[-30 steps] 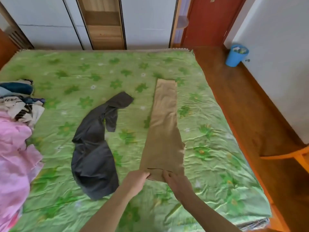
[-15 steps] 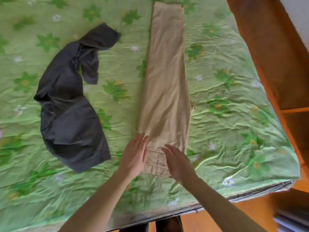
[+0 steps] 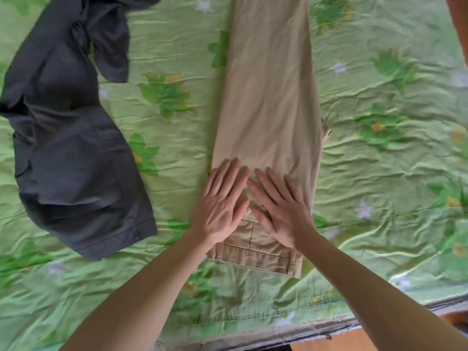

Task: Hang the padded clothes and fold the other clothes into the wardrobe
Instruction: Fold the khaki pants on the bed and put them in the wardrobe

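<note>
A pair of tan trousers point(image 3: 268, 97), folded lengthwise into one long strip, is laid on a green flowered bedspread point(image 3: 379, 173), running from the waistband near the 6 o'clock side of the view to past the frame's edge at 12 o'clock. Both hands are laid flat on the trousers just above the waistband, fingers straight and slightly spread, nothing being gripped. The left hand point(image 3: 222, 206) is placed on the strip's 9 o'clock edge, with part of the palm over the bedspread; the right hand point(image 3: 281, 211) is placed just beside it toward 3 o'clock, the thumbs close together. A crumpled dark grey garment point(image 3: 68, 153) is seen lying at 9 o'clock from the trousers, apart from them. The near edge of the bed is visible at 5 o'clock, with wooden floor point(image 3: 336, 343) beyond it.
</note>
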`<state>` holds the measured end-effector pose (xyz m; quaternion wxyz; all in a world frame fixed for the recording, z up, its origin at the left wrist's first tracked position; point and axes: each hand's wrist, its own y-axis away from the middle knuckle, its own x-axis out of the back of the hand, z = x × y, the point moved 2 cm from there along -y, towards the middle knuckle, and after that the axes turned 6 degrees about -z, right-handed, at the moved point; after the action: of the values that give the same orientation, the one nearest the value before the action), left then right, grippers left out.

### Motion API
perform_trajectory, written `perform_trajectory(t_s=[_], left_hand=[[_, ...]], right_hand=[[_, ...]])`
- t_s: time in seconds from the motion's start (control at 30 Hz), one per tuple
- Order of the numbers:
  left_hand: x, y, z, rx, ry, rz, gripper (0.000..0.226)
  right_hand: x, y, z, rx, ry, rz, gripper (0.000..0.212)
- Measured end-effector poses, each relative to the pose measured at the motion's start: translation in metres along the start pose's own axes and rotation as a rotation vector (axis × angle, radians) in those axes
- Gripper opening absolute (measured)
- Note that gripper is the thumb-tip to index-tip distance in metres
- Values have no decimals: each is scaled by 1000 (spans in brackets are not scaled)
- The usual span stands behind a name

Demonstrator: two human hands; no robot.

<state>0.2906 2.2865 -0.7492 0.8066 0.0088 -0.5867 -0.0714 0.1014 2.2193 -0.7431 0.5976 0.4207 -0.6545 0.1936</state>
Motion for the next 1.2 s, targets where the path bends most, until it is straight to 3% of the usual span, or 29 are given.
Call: perform_trajectory(t_s=[0.1, 0.2, 0.37, 0.47, 0.57, 0.73, 0.83, 0.9, 1.03, 1.2], left_hand=[[8, 5, -5, -108, -3, -39, 66], [26, 16, -31, -337, -61, -151, 67], [49, 12, -71, -549, -334, -298, 102], [47, 4, -69, -588, -393, -256, 109], [43, 2, -64, -621, -372, -145, 92], [35, 5, -50, -505, -275, -180, 102], [38, 7, -46, -465, -261, -266, 111], [42, 9, -44, -455, -232, -305, 116], [50, 14, -41, -484, -160, -282, 91], [59, 39, -24, -540, 32, -268, 69]], right_hand=[[8, 5, 6, 89, -20, 20, 64], [17, 17, 30, 265, 82, -107, 69], [33, 38, 74, 407, 256, -164, 68], [35, 51, 89, 433, 222, -185, 89], [31, 55, 92, 410, 269, -188, 109], [17, 49, 78, 377, 322, -59, 97], [16, 45, 66, 339, 202, 26, 90], [21, 48, 62, 316, 118, -10, 92], [40, 62, 60, 311, 24, -108, 106], [61, 91, 53, 356, -127, -160, 95]])
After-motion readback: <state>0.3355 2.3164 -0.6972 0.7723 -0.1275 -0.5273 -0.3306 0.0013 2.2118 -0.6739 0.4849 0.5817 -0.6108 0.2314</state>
